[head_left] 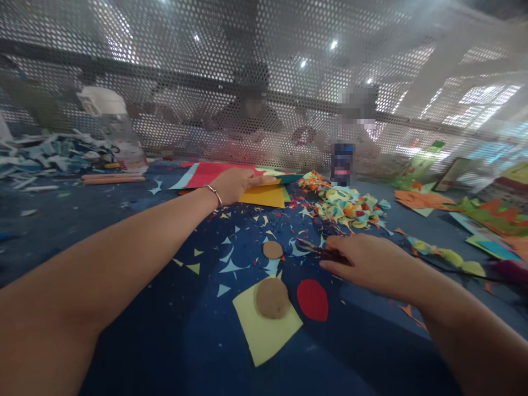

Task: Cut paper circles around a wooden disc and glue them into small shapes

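My left hand, with a silver bracelet at its wrist, reaches over a stack of coloured paper. Its fingers lie stretched along the sheets, among them a red sheet and a yellow sheet; the thumb is hidden. At the right, my right hand is closed around scissors, blades pointing left. Nearest me lies a pale yellow paper square bearing a round brown disc. Beside it rests a red paper piece with rounded sides. A smaller brown disc lies farther back.
Paper scraps litter the dark blue table. A heap of cut paper lies beyond my right hand. A clear bottle and pale strips stand left. Behind a perforated screen are blurred people. More coloured paper lies right.
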`<state>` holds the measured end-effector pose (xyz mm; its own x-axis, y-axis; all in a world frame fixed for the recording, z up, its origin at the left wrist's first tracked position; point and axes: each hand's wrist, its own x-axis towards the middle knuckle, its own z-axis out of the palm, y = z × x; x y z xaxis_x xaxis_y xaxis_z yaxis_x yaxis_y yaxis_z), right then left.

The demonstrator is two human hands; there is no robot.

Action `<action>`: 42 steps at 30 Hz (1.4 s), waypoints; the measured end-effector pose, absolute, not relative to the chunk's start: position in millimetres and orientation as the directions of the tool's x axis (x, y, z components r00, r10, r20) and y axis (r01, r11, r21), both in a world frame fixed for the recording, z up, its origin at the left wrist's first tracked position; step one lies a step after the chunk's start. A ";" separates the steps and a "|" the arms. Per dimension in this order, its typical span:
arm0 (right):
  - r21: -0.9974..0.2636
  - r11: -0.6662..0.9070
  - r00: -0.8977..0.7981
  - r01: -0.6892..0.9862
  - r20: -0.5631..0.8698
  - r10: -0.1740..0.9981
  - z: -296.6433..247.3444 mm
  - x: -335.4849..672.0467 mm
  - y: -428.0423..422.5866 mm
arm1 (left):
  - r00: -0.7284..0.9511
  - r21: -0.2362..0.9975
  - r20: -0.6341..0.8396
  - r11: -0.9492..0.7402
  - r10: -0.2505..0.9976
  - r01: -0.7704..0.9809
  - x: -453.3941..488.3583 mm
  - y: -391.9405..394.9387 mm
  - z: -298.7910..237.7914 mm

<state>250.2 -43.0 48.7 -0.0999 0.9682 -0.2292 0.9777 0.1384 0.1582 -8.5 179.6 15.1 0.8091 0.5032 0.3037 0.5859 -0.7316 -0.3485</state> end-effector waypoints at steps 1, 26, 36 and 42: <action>0.156 0.138 -0.099 0.978 -0.231 0.968 48.4 250.3 -43.1 | 0.808 -0.353 0.308 -0.728 0.502 0.587 -8.2 180.1 14.5; 0.167 0.133 -0.094 0.977 -0.222 0.971 47.5 250.1 -43.4 | 0.797 -0.445 0.420 -0.667 0.433 0.597 -4.4 178.5 7.9; 0.167 0.136 -0.098 0.977 -0.219 0.971 47.0 249.2 -42.5 | 0.773 -0.456 0.379 -0.624 0.509 0.635 -1.5 169.5 14.8; 0.171 0.143 -0.103 0.975 -0.222 0.970 47.0 249.0 -42.8 | 0.757 -0.386 0.409 -0.655 0.509 0.650 -3.0 171.0 14.3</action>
